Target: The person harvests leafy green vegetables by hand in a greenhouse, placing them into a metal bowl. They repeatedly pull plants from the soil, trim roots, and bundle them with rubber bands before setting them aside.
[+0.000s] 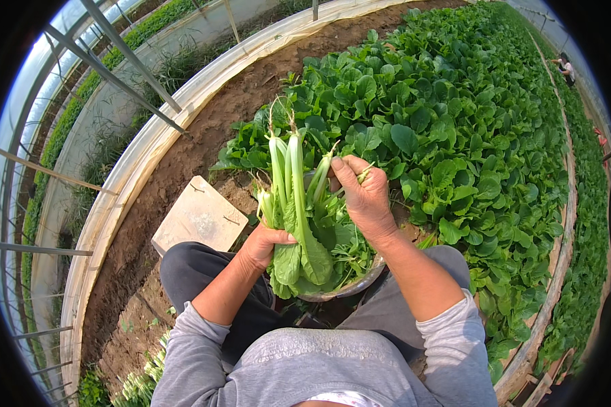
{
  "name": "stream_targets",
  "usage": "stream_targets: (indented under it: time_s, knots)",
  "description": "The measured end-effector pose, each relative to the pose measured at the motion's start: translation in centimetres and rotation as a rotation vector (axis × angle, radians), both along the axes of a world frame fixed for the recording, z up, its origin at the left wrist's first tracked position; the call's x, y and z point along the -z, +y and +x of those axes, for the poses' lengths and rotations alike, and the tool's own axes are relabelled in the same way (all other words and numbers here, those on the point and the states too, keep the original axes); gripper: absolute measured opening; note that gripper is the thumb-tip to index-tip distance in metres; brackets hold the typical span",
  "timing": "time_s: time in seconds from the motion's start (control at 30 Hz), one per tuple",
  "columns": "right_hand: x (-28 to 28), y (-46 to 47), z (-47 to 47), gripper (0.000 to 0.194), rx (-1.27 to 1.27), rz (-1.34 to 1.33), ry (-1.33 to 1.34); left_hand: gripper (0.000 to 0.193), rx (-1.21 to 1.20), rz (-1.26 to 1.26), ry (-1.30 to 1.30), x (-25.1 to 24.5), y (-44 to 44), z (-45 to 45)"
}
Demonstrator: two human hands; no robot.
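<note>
My left hand grips a bunch of leafy greens with pale stalks. Their thin roots point up and away from me, and the leaves hang toward my lap. In my right hand are a few thin green stems, pinched between curled fingers. Its thumb and forefinger meet near the rooted end of a smaller plant beside the bunch. Beneath both hands, between my knees, sits a round basin with loose green leaves in it; the bunch hides part of it.
A pale square board lies on the soil by my left knee. Dense leafy plants grow ahead and to the right. Plastic sheeting and metal poles border the left. Harvested bundles lie at lower left. Another person is far right.
</note>
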State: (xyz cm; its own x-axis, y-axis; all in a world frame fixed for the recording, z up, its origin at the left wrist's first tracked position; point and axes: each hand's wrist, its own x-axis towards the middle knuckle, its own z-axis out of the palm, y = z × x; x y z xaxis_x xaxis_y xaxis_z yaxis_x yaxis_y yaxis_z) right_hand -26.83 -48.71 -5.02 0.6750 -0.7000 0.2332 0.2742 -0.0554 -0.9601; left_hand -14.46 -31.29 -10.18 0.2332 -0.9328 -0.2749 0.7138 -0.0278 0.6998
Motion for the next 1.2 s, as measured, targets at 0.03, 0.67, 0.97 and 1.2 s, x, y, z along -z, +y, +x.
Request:
stream_targets:
  time_s: [0.03, 0.67, 0.97, 1.2]
  knots:
    - [0.0, 0.2, 0.1, 0.027, 0.060, -0.047, 0.010, 0.064, 0.004, -0.001, -0.012, 0.1, 0.1, 0.0]
    - [0.8, -2.3, 0.3, 0.029, -0.119, 0.494, -0.172, 0.065, -0.054, 0.010, -0.106, 0.2, -1.1, -0.5]
    - [-0.9, -5.7, -0.8, 0.064, -0.194, 0.171, 0.009, 0.047, -0.099, 0.028, -0.466, -0.7, -1.3, -1.9]
    - [0.0, -3.0, 1.3, 0.042, -0.360, 0.211, 0.100, 0.051, -0.007, 0.085, -0.581, -0.3, -2.3, -2.6]
